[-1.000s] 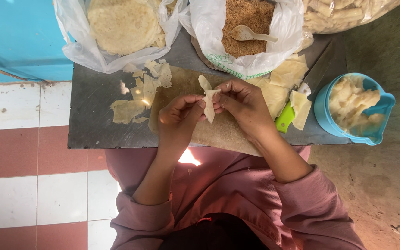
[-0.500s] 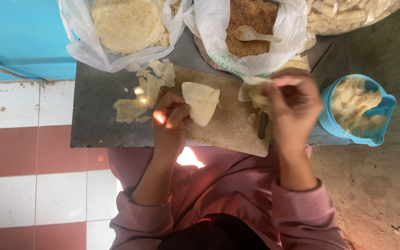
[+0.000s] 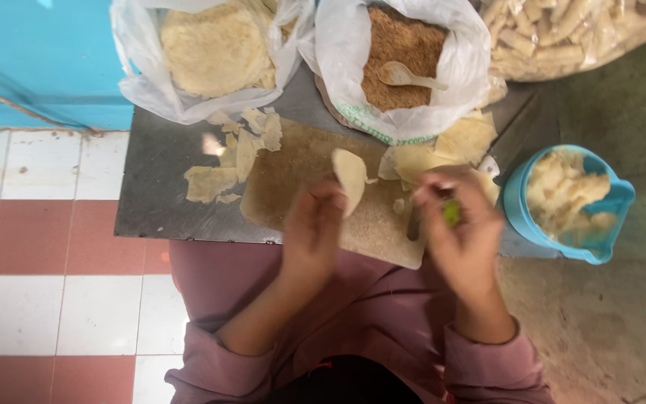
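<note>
Dark worktop (image 3: 158, 187) carries a wooden board (image 3: 293, 179). Over its right half my left hand (image 3: 314, 224) pinches a pale wrapper (image 3: 351, 176), long axis upright. Right of it, my right hand (image 3: 461, 224) closes on a green-handled tool (image 3: 451, 213).

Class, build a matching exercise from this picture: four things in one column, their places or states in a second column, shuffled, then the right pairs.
Things:
1. spoon
2. dough piece
3. blue tub
4. knife

Places:
A. held in the left hand
B. on the brown filling in a bag
C. in the right hand
D. right of the board

Pairs: 1-B, 2-A, 3-D, 4-C
</note>
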`<state>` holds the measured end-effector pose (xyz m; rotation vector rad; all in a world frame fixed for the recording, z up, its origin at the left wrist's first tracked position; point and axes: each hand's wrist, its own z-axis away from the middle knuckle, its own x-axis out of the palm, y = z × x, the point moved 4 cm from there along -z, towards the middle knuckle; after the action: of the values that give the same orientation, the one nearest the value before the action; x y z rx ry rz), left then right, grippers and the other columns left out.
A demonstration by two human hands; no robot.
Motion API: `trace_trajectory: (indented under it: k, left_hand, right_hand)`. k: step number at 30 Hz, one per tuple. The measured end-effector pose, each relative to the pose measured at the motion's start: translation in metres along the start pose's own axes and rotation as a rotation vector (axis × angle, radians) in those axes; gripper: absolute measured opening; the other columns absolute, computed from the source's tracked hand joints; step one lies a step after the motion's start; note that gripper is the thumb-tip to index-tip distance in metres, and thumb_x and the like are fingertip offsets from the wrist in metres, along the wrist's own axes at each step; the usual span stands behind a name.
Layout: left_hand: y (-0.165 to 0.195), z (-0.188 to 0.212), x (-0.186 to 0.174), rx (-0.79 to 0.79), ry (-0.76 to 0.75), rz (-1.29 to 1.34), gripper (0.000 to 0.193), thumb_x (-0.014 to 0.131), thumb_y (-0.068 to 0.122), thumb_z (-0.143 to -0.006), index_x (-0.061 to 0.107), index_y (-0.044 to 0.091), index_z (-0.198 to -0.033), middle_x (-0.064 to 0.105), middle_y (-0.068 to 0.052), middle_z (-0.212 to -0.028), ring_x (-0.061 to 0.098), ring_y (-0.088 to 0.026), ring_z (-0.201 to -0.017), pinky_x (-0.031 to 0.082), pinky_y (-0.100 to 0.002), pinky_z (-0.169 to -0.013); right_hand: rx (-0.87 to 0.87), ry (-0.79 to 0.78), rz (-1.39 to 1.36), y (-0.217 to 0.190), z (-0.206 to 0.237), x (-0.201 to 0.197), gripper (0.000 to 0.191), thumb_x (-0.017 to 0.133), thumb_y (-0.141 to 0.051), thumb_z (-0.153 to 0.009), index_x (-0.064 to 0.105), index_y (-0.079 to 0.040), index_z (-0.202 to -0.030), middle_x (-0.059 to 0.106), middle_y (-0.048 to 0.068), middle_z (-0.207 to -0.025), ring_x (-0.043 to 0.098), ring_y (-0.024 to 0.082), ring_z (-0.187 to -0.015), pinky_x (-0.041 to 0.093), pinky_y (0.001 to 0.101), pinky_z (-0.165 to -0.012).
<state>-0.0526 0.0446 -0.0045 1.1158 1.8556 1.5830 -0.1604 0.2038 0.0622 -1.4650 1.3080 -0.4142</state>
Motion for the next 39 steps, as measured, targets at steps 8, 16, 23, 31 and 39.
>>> trace_trajectory:
  k: [8, 16, 23, 31, 39]
  left_hand:
    - [0.034, -0.007, 0.04, 0.386, -0.087, -0.481, 0.023, 0.072, 0.003, -0.098, 0.063, 0.003, -0.119, 0.062, -0.017, -0.139, 0.069, -0.034, -0.123, 0.057, -0.038, -0.102]
    - [0.039, -0.004, 0.059, 0.226, 0.016, -0.562, 0.03, 0.082, 0.008, -0.089, 0.067, 0.002, -0.114, 0.075, -0.011, -0.115, 0.075, -0.025, -0.105, 0.061, -0.035, -0.088]
    - [0.057, -0.006, 0.085, 0.421, -0.018, -0.794, 0.03, 0.078, 0.002, -0.087, 0.074, 0.006, -0.117, 0.073, -0.012, -0.111, 0.074, -0.027, -0.095, 0.059, -0.036, -0.078]
    - [0.048, -0.009, 0.1, 0.099, -0.095, -0.317, 0.032, 0.065, 0.008, -0.102, 0.065, -0.002, -0.133, 0.073, -0.018, -0.122, 0.073, -0.027, -0.115, 0.058, -0.033, -0.098]
    - [0.043, 0.001, 0.082, -0.206, -0.093, 0.14, 0.045, 0.047, 0.017, -0.11, 0.052, -0.006, -0.148, 0.064, -0.013, -0.143, 0.058, -0.015, -0.131, 0.044, -0.028, -0.113]
  right_hand:
    - [0.289, -0.141, -0.943, 0.066, -0.004, 0.015, 0.006, 0.067, 0.01, -0.104, 0.071, 0.012, -0.108, 0.066, 0.01, -0.097, 0.062, 0.012, -0.085, 0.052, 0.0259, -0.079]
    - [0.199, -0.291, -0.702, 0.079, 0.002, -0.005, 0.019, 0.068, 0.014, -0.089, 0.07, 0.008, -0.107, 0.069, 0.013, -0.115, 0.067, 0.017, -0.102, 0.054, 0.0274, -0.087]
    - [0.161, -0.259, -0.832, 0.069, -0.004, -0.029, 0.023, 0.068, 0.015, -0.091, 0.069, 0.007, -0.113, 0.066, 0.014, -0.117, 0.067, 0.018, -0.106, 0.056, 0.0278, -0.088]
    - [-0.162, -0.062, -0.266, 0.034, -0.006, -0.039, 0.019, 0.073, 0.011, -0.09, 0.07, 0.004, -0.108, 0.068, 0.013, -0.114, 0.068, 0.02, -0.105, 0.056, 0.0287, -0.088]
    - [-0.226, -0.134, -0.147, 0.002, -0.016, -0.02, 0.032, 0.082, 0.008, -0.077, 0.068, 0.0, -0.104, 0.063, 0.012, -0.113, 0.066, 0.021, -0.106, 0.055, 0.0288, -0.089]
